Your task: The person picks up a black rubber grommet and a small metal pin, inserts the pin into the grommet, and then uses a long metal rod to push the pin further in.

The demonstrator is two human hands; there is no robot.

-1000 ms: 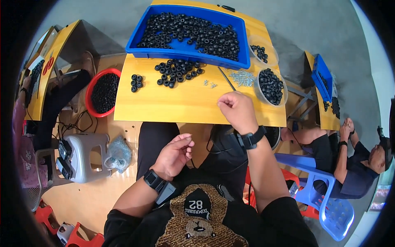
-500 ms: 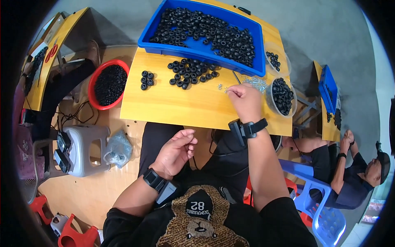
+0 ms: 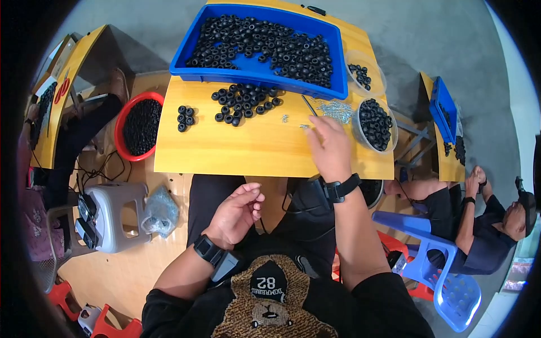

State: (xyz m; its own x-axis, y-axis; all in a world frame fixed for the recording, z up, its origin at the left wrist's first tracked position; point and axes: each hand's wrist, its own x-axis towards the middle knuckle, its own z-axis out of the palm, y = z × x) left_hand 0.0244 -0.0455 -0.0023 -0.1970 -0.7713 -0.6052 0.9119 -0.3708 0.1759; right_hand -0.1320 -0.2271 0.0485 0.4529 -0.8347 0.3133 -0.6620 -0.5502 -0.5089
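1. Over near right part of yellow table [image 3: 236,155]: right hand [image 3: 331,147], open, fingers stretched, thumb apart from index.
2. Just beside its fingertips: a few small silver metal pieces [image 3: 304,126]; touching or not, cannot tell.
3. To left, a second tiny silver group [image 3: 285,118]; to far right, larger silver pile [image 3: 336,111], with thin dark rod [image 3: 309,105] near its left side.
4. Off near table edge, well apart from tabletop: left hand [image 3: 234,213], half curled, thumb close to index; anything pinched, cannot tell.
5. Across far side: blue tray [image 3: 205,73], loaded with black holed beads [image 3: 259,50].
6. Near side of tray: loose bead group [image 3: 242,104]; smaller bead cluster [image 3: 185,118] at left.
7. Along right edge: near clear tub [image 3: 395,132], well filled with beads; far clear tub [image 3: 378,81], fewer inside.
8. On floor at left: red basin [image 3: 119,135], full of black pieces.
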